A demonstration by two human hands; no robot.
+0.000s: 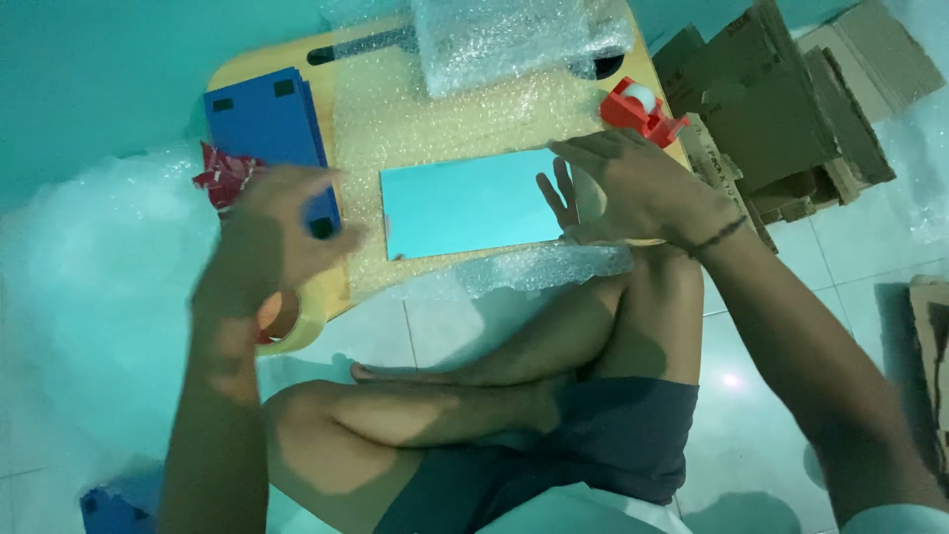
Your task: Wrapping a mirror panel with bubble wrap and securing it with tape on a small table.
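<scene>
A flat rectangular panel (465, 203), reflecting a teal colour, lies on a sheet of bubble wrap (435, 124) spread over a low wooden table (232, 74). My right hand (628, 188) rests on the panel's right end with fingers spread. My left hand (272, 242) is blurred in motion over the table's left front corner, above a roll of clear tape (297, 326); I cannot tell whether it grips anything. A stack of blue boards (262, 119) lies just beyond that hand.
A red tape dispenser (641, 107) stands behind my right hand. A bubble wrap roll (514, 35) lies at the table's back. Cardboard pieces (791, 99) are piled on the right floor. More bubble wrap (89, 257) covers the floor at left. My crossed legs (474, 396) are in front.
</scene>
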